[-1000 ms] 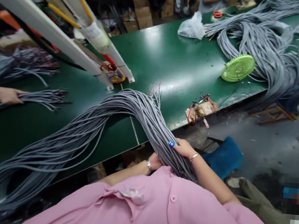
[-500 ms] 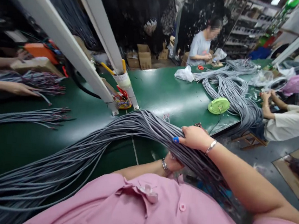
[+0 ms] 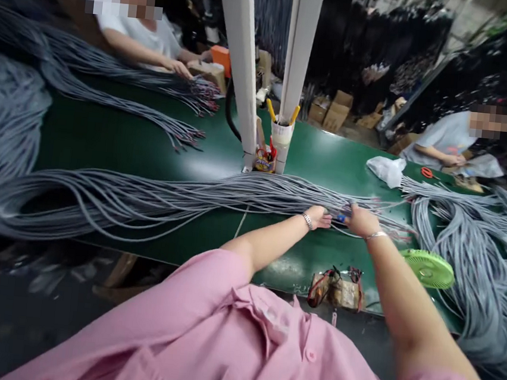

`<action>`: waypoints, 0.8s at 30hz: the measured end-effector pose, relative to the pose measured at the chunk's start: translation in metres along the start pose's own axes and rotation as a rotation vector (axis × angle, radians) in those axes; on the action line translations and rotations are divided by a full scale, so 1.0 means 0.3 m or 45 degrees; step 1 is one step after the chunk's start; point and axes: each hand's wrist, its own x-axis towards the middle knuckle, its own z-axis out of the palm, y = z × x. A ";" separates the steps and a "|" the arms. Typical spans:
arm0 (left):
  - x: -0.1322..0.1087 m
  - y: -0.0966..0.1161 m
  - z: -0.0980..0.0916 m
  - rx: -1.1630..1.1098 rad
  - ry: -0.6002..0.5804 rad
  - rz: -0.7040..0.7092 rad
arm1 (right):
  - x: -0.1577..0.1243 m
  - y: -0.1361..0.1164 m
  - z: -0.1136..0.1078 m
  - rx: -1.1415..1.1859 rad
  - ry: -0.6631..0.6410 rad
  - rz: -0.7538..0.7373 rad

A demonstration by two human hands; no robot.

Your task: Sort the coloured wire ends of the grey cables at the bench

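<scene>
A long bundle of grey cables (image 3: 199, 194) lies across the green table in front of me, looped at the left, its loose ends fanned out at the right. My right hand (image 3: 362, 221), a blue band on one finger, is closed over the bundle near those ends. Just left of it, my left hand (image 3: 320, 217) grips the near side of the bundle, its fingers partly hidden among the cables. Pinkish tips show at the cable ends beyond my right hand.
White posts (image 3: 243, 63) rise behind the bundle, beside a cup of yellow-handled tools (image 3: 281, 132). A green fan (image 3: 427, 268) and more cables (image 3: 475, 259) are at right. A taped block with wires (image 3: 338, 289) sits at the near edge. Co-workers sit across the table.
My view has swung left. The bundle's right end, bent down toward my body before, now lies stretched along the table. Both hands have moved outward with it, toward the cable ends.
</scene>
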 end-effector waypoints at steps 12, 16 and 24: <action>-0.398 -0.180 -0.534 0.471 0.901 0.677 | -0.033 0.106 0.616 0.443 0.457 0.028; -0.562 -0.167 -0.677 0.417 1.193 0.814 | -0.031 0.116 0.642 0.512 0.689 0.022; -0.513 -0.040 -0.849 -0.253 1.334 0.991 | -0.070 -0.299 0.768 1.572 -0.522 -0.369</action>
